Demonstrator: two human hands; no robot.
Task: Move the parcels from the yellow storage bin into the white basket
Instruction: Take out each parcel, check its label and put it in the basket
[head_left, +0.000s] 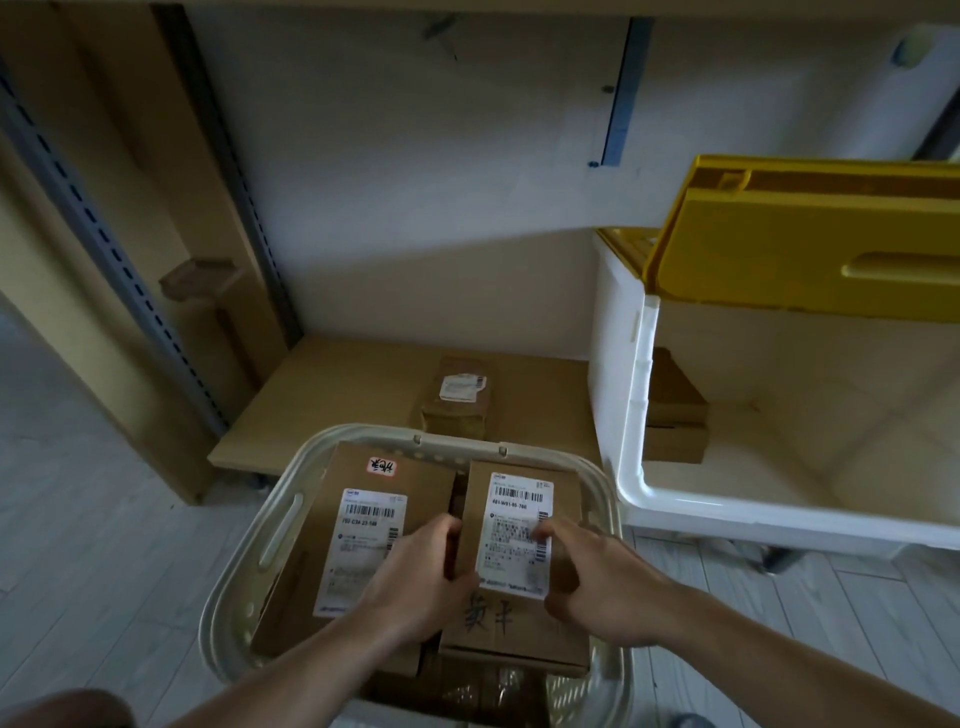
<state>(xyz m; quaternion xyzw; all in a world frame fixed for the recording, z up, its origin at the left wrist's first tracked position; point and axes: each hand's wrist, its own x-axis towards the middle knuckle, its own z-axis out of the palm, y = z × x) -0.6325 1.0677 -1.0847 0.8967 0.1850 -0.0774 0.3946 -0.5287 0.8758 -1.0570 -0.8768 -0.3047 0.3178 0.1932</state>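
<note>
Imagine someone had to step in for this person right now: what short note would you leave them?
Left hand and right hand: both grip the right-hand parcel, setting it into the white basket.
Done: a second labelled parcel lies beside it in the basket, more boxes underneath.
Left: the yellow-lidded storage bin stands open on the right with stacked parcels against its left wall. Another small parcel sits on the low shelf behind the basket.
</note>
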